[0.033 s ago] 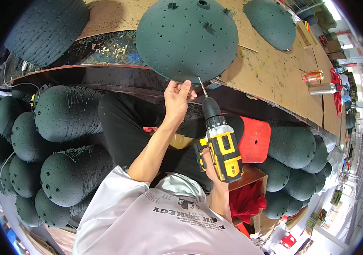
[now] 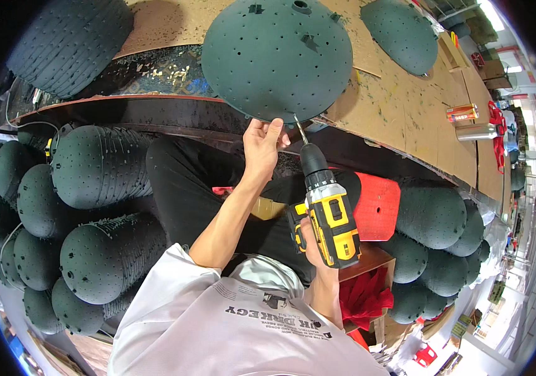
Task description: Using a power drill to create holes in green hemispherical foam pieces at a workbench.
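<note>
Green dome: at the near edge of the surface, dotted with holes; drilling looks well along, perhaps with spots near the rim left.
Drill: held in the right hand's grip; its bit meets the near rim in view, true contact unclear.
Left hand: at that rim; cannot tell whether its grip pinches.
Out of sight: dome's far side and inside; top cut off.

The drill in the right hand has shifted a hair rightward, its bit moving with it.
</note>
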`<state>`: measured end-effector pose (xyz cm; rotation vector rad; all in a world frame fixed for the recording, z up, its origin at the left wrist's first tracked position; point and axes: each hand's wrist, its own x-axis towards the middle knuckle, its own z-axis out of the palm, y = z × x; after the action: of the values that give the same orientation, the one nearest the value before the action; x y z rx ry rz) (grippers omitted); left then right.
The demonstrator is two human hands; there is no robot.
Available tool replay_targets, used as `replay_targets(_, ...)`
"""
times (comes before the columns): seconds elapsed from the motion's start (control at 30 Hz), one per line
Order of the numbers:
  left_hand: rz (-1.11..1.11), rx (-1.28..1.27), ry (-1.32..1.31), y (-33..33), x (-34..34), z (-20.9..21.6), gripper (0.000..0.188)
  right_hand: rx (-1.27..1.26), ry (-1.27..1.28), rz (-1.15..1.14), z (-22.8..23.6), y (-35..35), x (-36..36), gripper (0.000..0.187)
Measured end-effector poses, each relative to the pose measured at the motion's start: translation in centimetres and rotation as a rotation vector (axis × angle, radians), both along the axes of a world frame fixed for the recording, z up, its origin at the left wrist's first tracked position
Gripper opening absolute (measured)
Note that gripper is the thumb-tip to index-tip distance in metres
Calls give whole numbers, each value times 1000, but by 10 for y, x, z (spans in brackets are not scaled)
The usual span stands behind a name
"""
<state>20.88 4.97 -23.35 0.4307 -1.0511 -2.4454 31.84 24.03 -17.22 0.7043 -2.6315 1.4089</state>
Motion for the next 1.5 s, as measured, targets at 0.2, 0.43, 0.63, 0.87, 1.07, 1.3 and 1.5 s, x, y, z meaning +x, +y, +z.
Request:
replay_targets(0.2, 3, -36, -4, -3, 0, 4, 17, 293, 323, 88, -12, 4, -10, 6)
replay_targets(0.43, 12, -6, 33, 14, 11, -1, 13, 316, 287, 87, -32, -5, -35, 17)
replay_targets(0.63, 72, 15, -11, 25, 9, 0, 11, -33, -37, -74, -24, -10, -19, 16)
replay_targets(0.87, 75, 14, -33, 26, 10, -3, 10, 161, 84, -55, -8, 1, -5, 18)
replay_targets(1.07, 73, -14, -82, 17, 3, -5, 11, 121, 178, 17, 10, 6, 9, 21)
replay_targets(1.3, 48, 3, -73, 17, 5, -3, 14, 244, 325, 49, 6, 3, -1, 12)
replay_targets(1.5, 58, -9, -54, 17, 5, -6, 18, 414, 459, 95, -2, 4, -8, 12)
